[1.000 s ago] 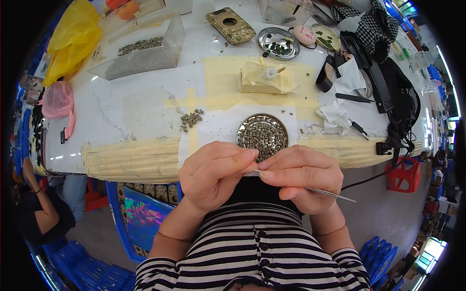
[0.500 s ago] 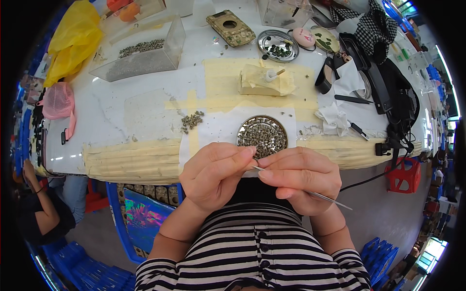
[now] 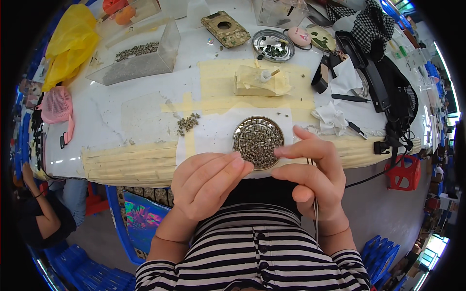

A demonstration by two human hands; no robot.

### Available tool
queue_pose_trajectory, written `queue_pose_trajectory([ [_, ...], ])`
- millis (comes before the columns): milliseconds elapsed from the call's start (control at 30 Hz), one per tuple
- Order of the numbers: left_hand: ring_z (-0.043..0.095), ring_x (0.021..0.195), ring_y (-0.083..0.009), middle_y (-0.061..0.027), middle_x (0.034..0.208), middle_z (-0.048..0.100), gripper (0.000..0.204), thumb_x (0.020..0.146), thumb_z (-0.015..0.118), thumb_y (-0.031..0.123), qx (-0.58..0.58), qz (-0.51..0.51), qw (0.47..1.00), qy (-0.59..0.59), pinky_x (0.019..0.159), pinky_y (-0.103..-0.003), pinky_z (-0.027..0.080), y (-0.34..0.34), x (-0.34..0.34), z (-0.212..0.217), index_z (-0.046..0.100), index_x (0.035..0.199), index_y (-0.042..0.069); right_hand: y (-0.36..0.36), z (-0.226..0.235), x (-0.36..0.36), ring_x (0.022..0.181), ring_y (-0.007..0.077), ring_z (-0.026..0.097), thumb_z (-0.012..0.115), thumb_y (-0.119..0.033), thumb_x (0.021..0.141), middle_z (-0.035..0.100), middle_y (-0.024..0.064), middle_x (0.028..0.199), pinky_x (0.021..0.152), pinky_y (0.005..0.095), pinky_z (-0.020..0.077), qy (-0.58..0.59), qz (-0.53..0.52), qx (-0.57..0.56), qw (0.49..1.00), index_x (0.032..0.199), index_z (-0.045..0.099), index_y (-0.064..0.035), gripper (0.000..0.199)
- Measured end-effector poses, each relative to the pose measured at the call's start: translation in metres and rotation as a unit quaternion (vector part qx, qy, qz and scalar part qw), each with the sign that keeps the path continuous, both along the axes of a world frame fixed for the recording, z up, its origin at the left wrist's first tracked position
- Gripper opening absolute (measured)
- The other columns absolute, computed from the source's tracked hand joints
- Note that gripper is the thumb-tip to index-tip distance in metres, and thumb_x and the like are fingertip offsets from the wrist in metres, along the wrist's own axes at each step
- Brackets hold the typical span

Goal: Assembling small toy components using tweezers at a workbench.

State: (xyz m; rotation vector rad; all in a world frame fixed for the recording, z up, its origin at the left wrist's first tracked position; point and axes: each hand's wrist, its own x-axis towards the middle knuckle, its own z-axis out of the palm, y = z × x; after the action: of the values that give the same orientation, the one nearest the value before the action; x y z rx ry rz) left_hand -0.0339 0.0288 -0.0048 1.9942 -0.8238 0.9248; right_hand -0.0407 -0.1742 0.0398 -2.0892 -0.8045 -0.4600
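My left hand is closed in a pinch at the near left edge of a round metal dish. Whatever its fingertips hold is hidden or too small to make out. Many tiny brownish-grey metal parts fill the dish. On the dish's right side is my right hand, with thumb and fingers spread and a fingertip at the rim. Slim metal tweezers are tucked in that hand, running back toward the wrist.
Loose small parts lie left of the dish. Behind it stands a tape-covered block with a small white cup. Farther off are a clear bin, a camouflage-patterned case and a plate of dark green pieces. Crumpled tissue lies right.
My right hand has drawn apart from the left and spread its fingers beside the dish. The tweezers have swung from pointing at my left fingertips to lying back along the right hand.
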Motion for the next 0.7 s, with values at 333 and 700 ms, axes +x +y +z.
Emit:
queue_pose_trajectory([
  [333,0.064,0.068,-0.0212,-0.0076,0.083,0.067,0.031,0.067,0.081,0.003,0.085,-0.044,0.995,-0.029,0.055,-0.028,0.053,0.012,0.006,0.013,0.066,0.093,0.001,0.006,0.005,0.005,0.064,0.0198,0.063,0.075,-0.004,0.067,0.061,0.0062,0.08,0.052,0.0284,0.0484,0.007,0.032,-0.118,0.992,0.09,0.068,-0.0038,0.024],
  [700,0.063,0.063,-0.0202,-0.0091,0.075,0.064,0.025,0.064,0.077,0.006,0.128,-0.083,0.988,-0.007,0.053,-0.027,0.052,0.012,0.015,0.021,0.067,0.085,-0.003,-0.001,0.019,0.014,0.058,0.0185,0.058,0.067,-0.011,0.069,0.059,0.0054,0.082,0.051,0.0298,0.0463,0.012,0.096,-0.249,0.964,0.091,0.064,-0.003,0.024],
])
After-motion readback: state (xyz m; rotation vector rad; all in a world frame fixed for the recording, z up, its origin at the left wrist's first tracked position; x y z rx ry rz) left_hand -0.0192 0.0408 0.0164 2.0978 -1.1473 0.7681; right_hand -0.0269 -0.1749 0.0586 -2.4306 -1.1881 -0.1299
